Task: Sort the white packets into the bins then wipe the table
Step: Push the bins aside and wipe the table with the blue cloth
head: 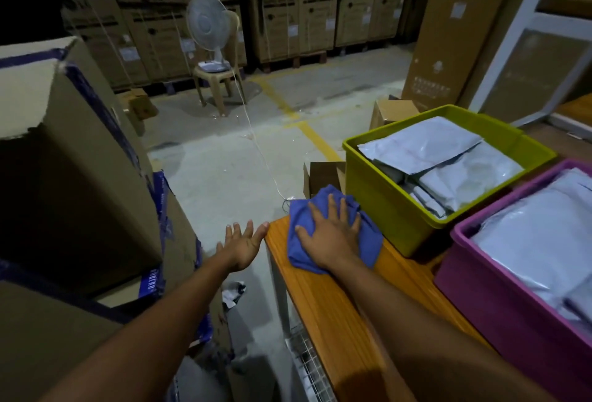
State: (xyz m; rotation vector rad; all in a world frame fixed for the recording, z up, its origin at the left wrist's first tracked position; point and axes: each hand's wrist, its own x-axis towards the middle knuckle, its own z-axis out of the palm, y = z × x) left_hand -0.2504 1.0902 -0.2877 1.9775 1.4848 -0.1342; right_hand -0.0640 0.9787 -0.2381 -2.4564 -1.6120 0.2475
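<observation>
While the right hand (331, 238) presses flat on the blue cloth (333, 233) at the table (323, 315) corner, fingers spread, gripping nothing. Left hand (242, 247) hangs open and empty beside the table.

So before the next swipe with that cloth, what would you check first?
1. Packets off the visible tabletop: ok, they lie in the green bin and the pink bin.
2. Right hand flat on the blue cloth: ok.
3. Cloth fully on the table: not ok, its far edge hangs past the corner.
4. Left hand out of the cloth's path: ok, open beside the table edge, holding nothing.
5. Room to swipe: cannot tell, the green bin sits close to the cloth.
6. Table clean: cannot tell.
</observation>
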